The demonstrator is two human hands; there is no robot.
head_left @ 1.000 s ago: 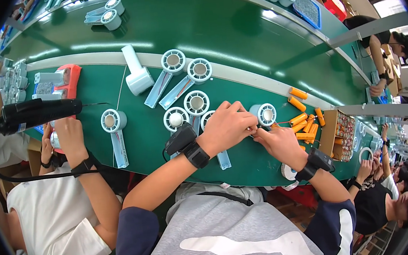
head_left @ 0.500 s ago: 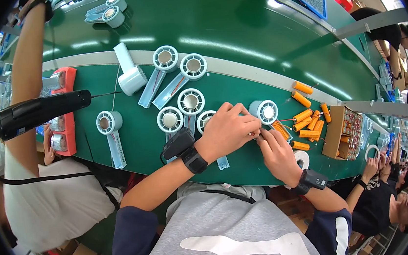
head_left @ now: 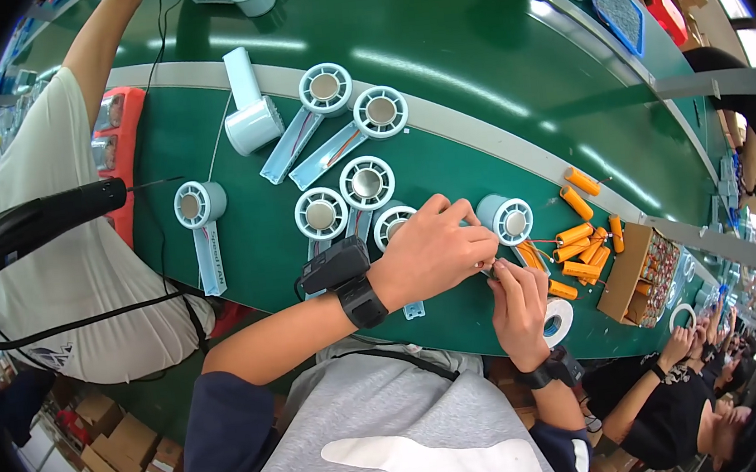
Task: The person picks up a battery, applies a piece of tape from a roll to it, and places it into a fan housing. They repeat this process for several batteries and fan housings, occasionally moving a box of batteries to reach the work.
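Note:
My left hand (head_left: 434,253) and my right hand (head_left: 520,313) meet low over the green table, fingertips pinched close together. What sits between them is tiny and mostly covered by the fingers; I cannot make it out. Just beyond the fingertips lies a light blue handheld fan (head_left: 513,221), its round head facing up. An orange battery (head_left: 531,258) lies along its handle, and a red wire runs beside it. Several similar fans surround my left hand, among them one (head_left: 393,225) partly covered by it. Loose orange batteries (head_left: 580,253) with wires are scattered to the right.
A white tape roll (head_left: 557,321) lies beside my right wrist. Farther right stands a cardboard box (head_left: 615,290) of small parts. On the left, a black power screwdriver (head_left: 53,217) hangs near a co-worker and a red tray (head_left: 122,115). A blue tray (head_left: 619,13) stands at the far right.
The whole view has shifted slightly. My hands stay together at the same fan, with the right hand turned more upright. The co-worker's arm on the left has moved.

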